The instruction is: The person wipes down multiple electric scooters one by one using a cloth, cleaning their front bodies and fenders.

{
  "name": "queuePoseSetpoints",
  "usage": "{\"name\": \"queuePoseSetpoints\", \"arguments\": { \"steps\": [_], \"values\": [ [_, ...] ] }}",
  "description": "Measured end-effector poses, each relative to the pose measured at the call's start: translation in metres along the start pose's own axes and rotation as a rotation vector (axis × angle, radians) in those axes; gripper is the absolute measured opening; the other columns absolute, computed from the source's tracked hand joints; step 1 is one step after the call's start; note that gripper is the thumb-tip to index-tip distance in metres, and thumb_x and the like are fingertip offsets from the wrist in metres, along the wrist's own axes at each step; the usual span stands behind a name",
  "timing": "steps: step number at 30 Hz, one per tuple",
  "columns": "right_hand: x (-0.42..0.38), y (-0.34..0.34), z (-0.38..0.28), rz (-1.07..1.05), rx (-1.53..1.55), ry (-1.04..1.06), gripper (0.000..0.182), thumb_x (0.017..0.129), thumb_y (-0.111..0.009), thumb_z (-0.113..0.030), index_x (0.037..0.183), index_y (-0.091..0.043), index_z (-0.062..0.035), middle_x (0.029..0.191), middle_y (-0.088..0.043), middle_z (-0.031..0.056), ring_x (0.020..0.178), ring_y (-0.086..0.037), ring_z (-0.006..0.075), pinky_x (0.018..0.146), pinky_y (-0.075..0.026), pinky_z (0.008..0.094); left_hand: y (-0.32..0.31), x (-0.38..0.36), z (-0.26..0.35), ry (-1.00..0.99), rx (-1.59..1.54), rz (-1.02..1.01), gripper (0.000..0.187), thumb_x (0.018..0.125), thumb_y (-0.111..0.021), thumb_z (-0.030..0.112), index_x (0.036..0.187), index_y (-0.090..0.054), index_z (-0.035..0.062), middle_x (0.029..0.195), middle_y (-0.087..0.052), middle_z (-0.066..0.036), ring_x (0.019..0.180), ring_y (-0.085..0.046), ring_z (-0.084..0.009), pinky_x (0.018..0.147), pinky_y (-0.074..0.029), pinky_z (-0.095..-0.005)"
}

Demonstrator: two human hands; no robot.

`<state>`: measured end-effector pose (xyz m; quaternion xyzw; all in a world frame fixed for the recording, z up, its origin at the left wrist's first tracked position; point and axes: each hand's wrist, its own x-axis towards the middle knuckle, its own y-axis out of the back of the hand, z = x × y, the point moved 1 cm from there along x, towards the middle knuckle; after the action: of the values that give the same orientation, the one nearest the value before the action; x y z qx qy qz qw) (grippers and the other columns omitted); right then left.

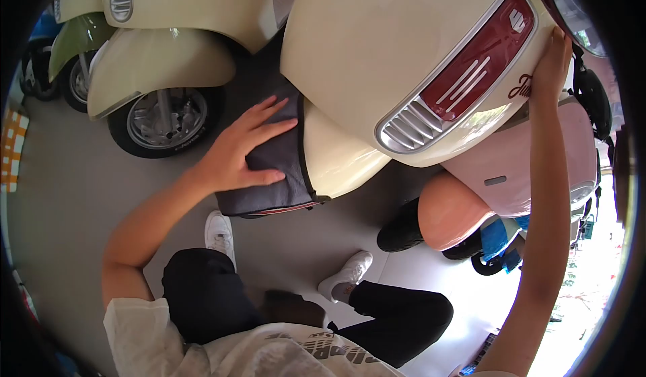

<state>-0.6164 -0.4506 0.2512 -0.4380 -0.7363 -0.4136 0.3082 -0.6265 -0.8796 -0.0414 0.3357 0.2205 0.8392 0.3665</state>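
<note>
A cream scooter (363, 47) with a red and silver front panel (464, 67) stands close in front of me. Over the front part of its cream fender (336, 151) lies a dark grey fabric cover (276, 158) with a black edge. My left hand (252, 145) is at this cover, its fingers spread and nothing held in them. Up at the right, my right hand (553, 64) is against the side of the scooter's front, beside the dark lettering. Its fingertips are partly hidden near the headlight (579, 13).
More cream scooters with a front wheel (167, 121) and a green fender (81, 40) stand at the left. A pink scooter (531, 161) with a rounded fender (451, 212) is at the right. My white shoes (219, 235) are on the grey floor (74, 188).
</note>
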Motion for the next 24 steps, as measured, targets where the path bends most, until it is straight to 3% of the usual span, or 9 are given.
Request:
{"name": "queuePoseSetpoints", "arguments": {
  "steps": [7, 10, 17, 24],
  "values": [
    [0.000, 0.001, 0.000, 0.001, -0.030, 0.017, 0.054, 0.099, -0.045, -0.043, 0.133, -0.059, -0.0037, 0.124, -0.065, 0.0165, 0.113, -0.061, 0.0312, 0.103, -0.042, 0.0394, 0.000, 0.033, -0.030, -0.017, -0.199, -0.080, 0.091, 0.084, -0.079, 0.042, 0.160, -0.040, 0.0123, 0.168, -0.024, -0.024, 0.157, -0.020, -0.0392, 0.126, -0.022, -0.0484],
    [-0.001, 0.001, -0.001, -0.056, 0.065, 0.034, 0.051, 0.101, -0.045, -0.040, 0.135, -0.059, -0.0047, 0.126, -0.065, 0.0140, 0.113, -0.061, 0.0271, 0.103, -0.042, 0.0379, -0.002, 0.039, -0.047, 0.107, -0.328, -0.142, 0.088, 0.088, -0.076, 0.040, 0.161, -0.037, 0.0107, 0.169, -0.024, -0.022, 0.157, -0.021, -0.0369, 0.126, -0.021, -0.0467],
    [0.002, 0.002, 0.006, -0.035, 0.015, 0.058, 0.053, 0.101, -0.044, -0.042, 0.136, -0.058, -0.0047, 0.127, -0.065, 0.0147, 0.115, -0.061, 0.0275, 0.103, -0.043, 0.0375, -0.010, 0.039, -0.046, 0.129, -0.418, -0.083, 0.081, 0.091, -0.073, 0.036, 0.160, -0.039, 0.0104, 0.169, -0.025, -0.020, 0.157, -0.024, -0.0349, 0.126, -0.021, -0.0456],
    [0.003, 0.002, 0.007, -0.035, 0.029, 0.043, 0.058, 0.099, -0.045, -0.046, 0.137, -0.058, -0.0047, 0.133, -0.062, 0.0181, 0.120, -0.059, 0.0303, 0.106, -0.041, 0.0388, -0.009, 0.017, -0.039, 0.160, -0.447, -0.017, 0.073, 0.098, -0.062, 0.042, 0.160, -0.040, 0.0115, 0.170, -0.026, -0.017, 0.157, -0.024, -0.0330, 0.125, -0.021, -0.0445]
  ]
}}
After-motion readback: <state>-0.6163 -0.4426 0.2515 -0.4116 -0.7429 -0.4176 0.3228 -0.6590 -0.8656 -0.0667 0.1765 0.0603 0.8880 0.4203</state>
